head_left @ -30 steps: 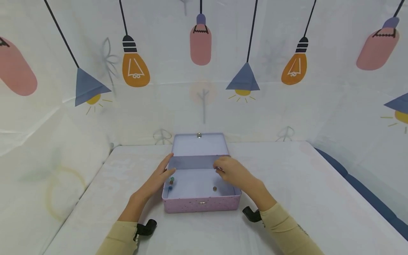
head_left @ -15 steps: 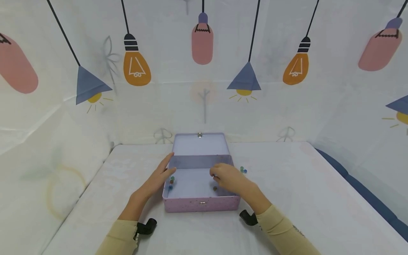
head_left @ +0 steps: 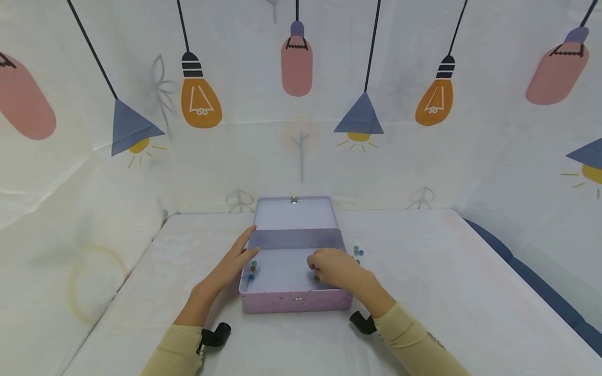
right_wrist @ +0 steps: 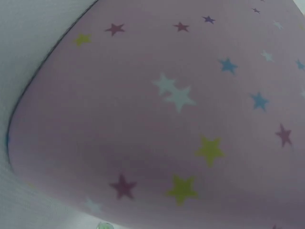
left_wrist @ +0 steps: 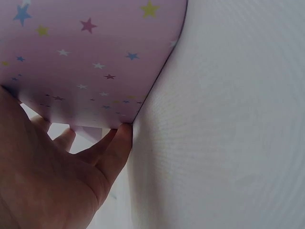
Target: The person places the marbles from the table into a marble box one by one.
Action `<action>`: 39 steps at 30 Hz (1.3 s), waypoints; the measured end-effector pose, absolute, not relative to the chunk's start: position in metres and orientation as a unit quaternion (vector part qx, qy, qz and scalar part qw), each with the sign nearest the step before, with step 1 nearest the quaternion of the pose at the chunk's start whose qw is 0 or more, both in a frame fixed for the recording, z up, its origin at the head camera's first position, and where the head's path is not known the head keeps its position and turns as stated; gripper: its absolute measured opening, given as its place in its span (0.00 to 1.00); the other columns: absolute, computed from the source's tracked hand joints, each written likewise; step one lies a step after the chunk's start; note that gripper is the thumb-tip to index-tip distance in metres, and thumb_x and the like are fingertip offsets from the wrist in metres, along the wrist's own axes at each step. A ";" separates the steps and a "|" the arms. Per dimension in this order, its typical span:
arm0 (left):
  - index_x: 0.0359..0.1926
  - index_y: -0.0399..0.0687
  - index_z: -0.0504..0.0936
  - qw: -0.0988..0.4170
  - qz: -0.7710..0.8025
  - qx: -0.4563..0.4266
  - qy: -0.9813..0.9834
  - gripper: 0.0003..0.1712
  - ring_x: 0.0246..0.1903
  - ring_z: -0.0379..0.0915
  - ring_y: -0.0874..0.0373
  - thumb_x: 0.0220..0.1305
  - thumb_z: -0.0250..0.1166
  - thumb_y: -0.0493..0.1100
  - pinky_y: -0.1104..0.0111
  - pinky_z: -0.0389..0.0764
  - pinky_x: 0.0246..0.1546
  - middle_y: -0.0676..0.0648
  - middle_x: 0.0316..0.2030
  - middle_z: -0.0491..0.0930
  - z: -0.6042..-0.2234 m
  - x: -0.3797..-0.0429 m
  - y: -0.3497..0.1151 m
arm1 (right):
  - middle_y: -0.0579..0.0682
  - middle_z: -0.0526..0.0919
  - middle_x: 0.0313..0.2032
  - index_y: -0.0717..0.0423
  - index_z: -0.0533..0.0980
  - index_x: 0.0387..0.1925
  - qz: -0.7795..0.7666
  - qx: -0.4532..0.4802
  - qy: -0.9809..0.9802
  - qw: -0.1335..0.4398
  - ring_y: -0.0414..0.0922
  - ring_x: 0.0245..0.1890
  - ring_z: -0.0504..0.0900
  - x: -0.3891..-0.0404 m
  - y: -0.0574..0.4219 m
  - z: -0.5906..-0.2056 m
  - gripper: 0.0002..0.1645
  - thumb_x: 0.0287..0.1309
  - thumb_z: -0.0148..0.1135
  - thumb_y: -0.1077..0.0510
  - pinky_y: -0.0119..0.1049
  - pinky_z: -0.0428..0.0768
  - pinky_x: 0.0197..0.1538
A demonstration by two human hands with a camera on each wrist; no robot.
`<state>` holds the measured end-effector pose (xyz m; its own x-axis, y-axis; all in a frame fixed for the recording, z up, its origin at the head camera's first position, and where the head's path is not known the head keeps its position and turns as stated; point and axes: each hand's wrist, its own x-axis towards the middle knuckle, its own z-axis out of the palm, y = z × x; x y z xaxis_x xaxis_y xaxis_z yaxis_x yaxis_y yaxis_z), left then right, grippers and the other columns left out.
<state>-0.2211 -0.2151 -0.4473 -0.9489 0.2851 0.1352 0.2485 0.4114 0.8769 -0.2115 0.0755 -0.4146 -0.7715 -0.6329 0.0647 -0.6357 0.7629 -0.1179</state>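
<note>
A shallow pink tin box with a lilac inside stands with its lid tilted back. My left hand rests along its left side, fingers extended; in the left wrist view the fingertips touch the starry wall. My right hand reaches over the right wall, its curled fingers pinching a small marble mostly hidden by them. A brown marble lies on the box floor right by those fingertips. Inside along the left wall are a green marble, a brownish one and a blue marble.
Outside the box's right wall, a green marble and a blue marble lie on the white-covered table, with another partly behind my right hand. The raised lid stands near the patterned back curtain.
My right hand has moved down and slightly left inside the box, toward the brown marble. Marbles outside the right wall have come into view. My left hand has stayed in place.
</note>
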 end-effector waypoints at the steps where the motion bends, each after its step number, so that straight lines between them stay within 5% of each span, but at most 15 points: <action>1: 0.80 0.52 0.40 0.018 0.519 0.159 0.840 0.40 0.80 0.29 0.43 0.77 0.49 0.48 0.42 0.41 0.77 0.44 0.80 0.37 -0.448 -0.221 -0.215 | 0.42 0.87 0.35 0.51 0.84 0.37 0.062 0.336 -0.940 0.009 0.38 0.35 0.82 -0.212 0.075 -0.415 0.04 0.60 0.67 0.61 0.32 0.83 0.40; 13: 0.80 0.54 0.40 0.020 0.519 0.153 0.840 0.39 0.80 0.28 0.42 0.77 0.48 0.52 0.41 0.39 0.77 0.44 0.80 0.36 -0.456 -0.218 -0.220 | 0.42 0.87 0.33 0.50 0.84 0.36 0.037 0.339 -0.940 0.008 0.35 0.29 0.79 -0.211 0.072 -0.419 0.03 0.60 0.67 0.58 0.31 0.81 0.36; 26: 0.80 0.55 0.41 0.018 0.517 0.160 0.841 0.38 0.80 0.28 0.43 0.77 0.48 0.50 0.41 0.39 0.77 0.45 0.80 0.37 -0.455 -0.219 -0.221 | 0.43 0.89 0.38 0.49 0.85 0.39 0.061 0.337 -0.939 0.014 0.40 0.38 0.85 -0.212 0.072 -0.418 0.06 0.61 0.65 0.58 0.33 0.84 0.40; 39: 0.80 0.57 0.41 0.020 0.517 0.161 0.840 0.40 0.80 0.28 0.43 0.77 0.49 0.53 0.41 0.39 0.77 0.46 0.80 0.36 -0.449 -0.219 -0.217 | 0.40 0.84 0.32 0.52 0.83 0.41 0.137 0.343 -0.929 0.005 0.35 0.30 0.76 -0.212 0.080 -0.406 0.07 0.66 0.62 0.57 0.30 0.78 0.34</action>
